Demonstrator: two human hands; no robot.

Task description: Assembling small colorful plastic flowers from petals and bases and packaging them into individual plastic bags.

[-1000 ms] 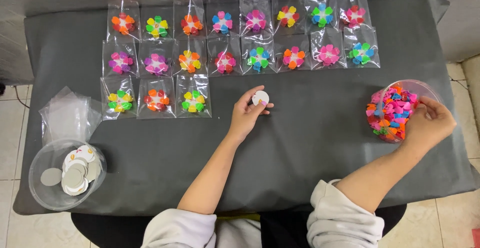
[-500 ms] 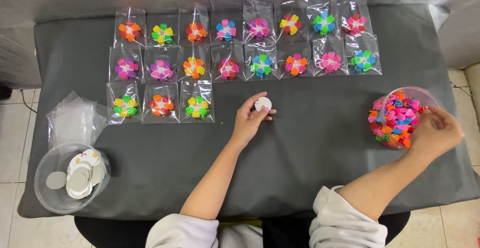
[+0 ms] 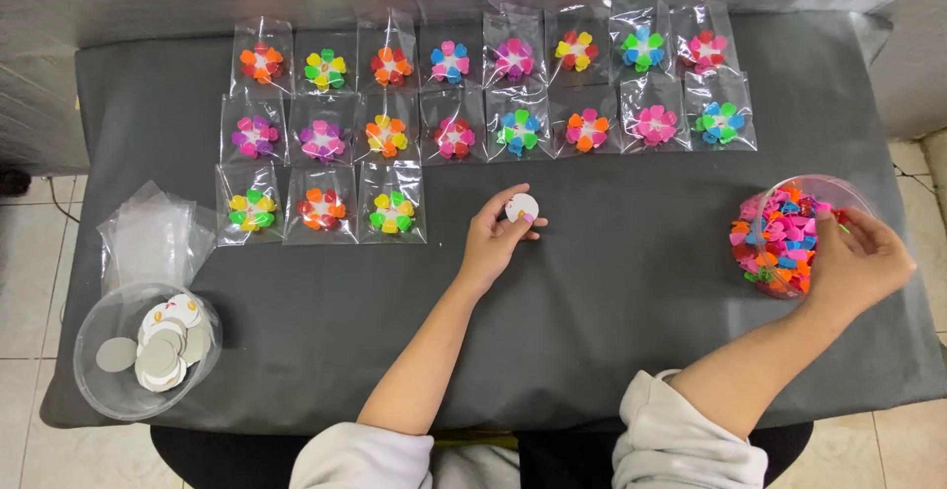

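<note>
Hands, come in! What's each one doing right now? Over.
Left hand grip on a white disc. Right hand at the tub of coloured clips, holding its rim. Nothing between them on the grey table.

Filled bags (image 3: 483, 114): clear square packets, each with a multicoloured flower, three rows on my far surface.
Empty bags (image 3: 153, 237): clear stack, left edge.

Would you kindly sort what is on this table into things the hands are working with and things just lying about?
In hand:
- left hand holds a white round disc
- right hand reaches into the clear tub of coloured clips

Lying about:
- rows of bagged clip flowers
- clear bowl of spare discs
- stack of empty clear bags
- grey table
</note>
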